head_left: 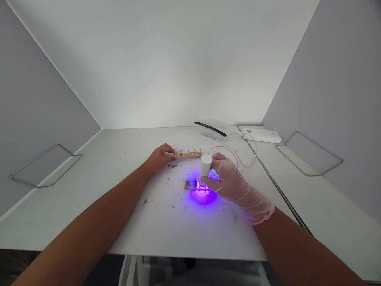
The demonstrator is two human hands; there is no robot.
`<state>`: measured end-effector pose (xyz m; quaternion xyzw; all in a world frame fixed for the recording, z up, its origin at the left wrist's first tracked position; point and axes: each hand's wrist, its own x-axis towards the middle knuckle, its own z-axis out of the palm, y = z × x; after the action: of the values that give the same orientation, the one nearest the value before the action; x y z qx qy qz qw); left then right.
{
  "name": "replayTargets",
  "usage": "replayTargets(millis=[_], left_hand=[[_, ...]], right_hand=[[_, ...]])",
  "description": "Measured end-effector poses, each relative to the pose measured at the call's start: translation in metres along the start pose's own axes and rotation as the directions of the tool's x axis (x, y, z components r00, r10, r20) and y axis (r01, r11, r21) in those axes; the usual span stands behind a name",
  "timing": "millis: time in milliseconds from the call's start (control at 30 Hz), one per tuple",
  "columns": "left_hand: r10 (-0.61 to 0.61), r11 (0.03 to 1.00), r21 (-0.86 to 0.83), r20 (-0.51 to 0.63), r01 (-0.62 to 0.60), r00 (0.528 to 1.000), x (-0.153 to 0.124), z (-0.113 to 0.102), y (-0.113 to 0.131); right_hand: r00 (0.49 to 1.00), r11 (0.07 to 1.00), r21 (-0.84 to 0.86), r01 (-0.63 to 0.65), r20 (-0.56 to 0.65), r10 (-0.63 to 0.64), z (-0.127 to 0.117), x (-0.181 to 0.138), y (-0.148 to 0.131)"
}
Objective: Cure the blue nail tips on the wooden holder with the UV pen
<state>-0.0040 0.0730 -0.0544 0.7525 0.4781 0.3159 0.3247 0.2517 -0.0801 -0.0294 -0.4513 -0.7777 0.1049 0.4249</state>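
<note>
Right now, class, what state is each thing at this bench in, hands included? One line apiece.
White lamp: lit violet, upright
Right hand: gloved, gripping the white lamp
Left hand: bare, at the rear strip's left end
Rear strip: bearing a row of small metal pieces
Front strip: partly hidden, bearing blue pieces
Cable: slack, looped
White case: lying flat
Table: speckled with bits

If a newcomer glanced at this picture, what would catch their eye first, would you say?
Most likely the purple glow on the white table, beneath the white lamp in the gloved right hand. Next would come the bare left hand at the left end of a wooden strip, farther back.
</note>
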Motion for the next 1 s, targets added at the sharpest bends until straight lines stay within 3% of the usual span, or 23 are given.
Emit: replayTargets(millis=[367,733,1000], left_hand=[[-0.015,0.999,0.042,0.064,0.012,0.998,-0.002,0.001,-0.002],[-0.075,0.957,0.285,0.068,0.053,0.995,-0.004,0.004,0.01],[-0.086,0.929,0.368,0.082,0.05,0.993,-0.013,0.001,0.013]], right_hand=[[0.997,0.995,0.066,-0.07,0.024,0.068,-0.002,-0.003,-0.003],[0.997,0.996,0.06,-0.072,0.023,0.071,-0.004,-0.004,-0.006],[0.996,0.995,0.059,-0.078,0.04,0.075,-0.007,-0.003,-0.007]])
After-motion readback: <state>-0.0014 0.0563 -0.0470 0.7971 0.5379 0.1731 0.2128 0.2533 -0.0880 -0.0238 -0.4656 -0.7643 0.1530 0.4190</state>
